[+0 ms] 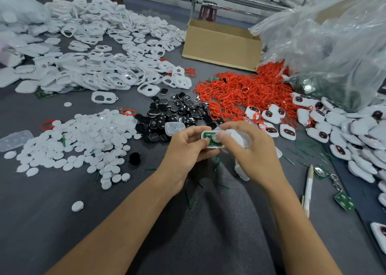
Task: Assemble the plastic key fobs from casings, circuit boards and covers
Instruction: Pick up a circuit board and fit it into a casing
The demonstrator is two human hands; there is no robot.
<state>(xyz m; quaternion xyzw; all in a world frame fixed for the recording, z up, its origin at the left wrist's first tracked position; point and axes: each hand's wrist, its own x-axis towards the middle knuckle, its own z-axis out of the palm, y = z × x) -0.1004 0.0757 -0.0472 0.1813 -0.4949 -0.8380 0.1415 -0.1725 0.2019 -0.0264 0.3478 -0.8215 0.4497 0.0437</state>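
Bare forearms [117,222] lowest in frame, nearest the lens, reaching up toward centre.

Under everything: grey counter [62,233], littered with thin green slivers.

Upper right: big crumpled clear plastic bag [334,44].

Upper left: sprawling heap of white casings [94,51], open frames with cut-outs.

Top centre, just beside the bag: open cardboard box [221,42].

Below the box: tangled pile of red loops [240,90].

Right edge: spread of closed white fobs [334,132] with dark ovals, some with red loops attached.

Left of centre: scatter of white round discs [83,145].

Centre, between discs and loops: patch of glossy black covers [173,116].

Centre of frame, above the counter: left grip [183,151] curled round one white casing [211,146], pinching its left end.

Right grip [254,149] touching the same casing from the right, thumb pressed on top, fingers curled round a white cover [238,136].

Seated in that casing: green circuit board [206,135], silver coin cell [215,138] on it, partly under the thumb.

Lower right, lying on the counter: pale pen-like stick [308,189], loose green board [344,201] near it.
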